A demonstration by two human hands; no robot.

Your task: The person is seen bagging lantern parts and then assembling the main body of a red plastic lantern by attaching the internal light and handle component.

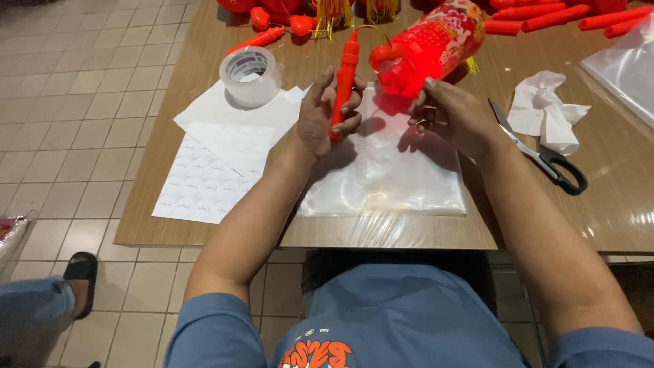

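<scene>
left hand (325, 112) is gripping an orange-red handle stick (343, 80) upright over the clear plastic bag (388, 170) | right hand (453, 114) is pinching the glowing red lantern (429, 46) at its base | tape roll (251, 75), scissors (541, 153) are lying on the worktop (606, 197)

Red stick (345, 75); glowing red floral lantern (429, 48); black-handled scissors (545, 153); white tissue (545, 109); brown wood-grain table (613, 191)
</scene>
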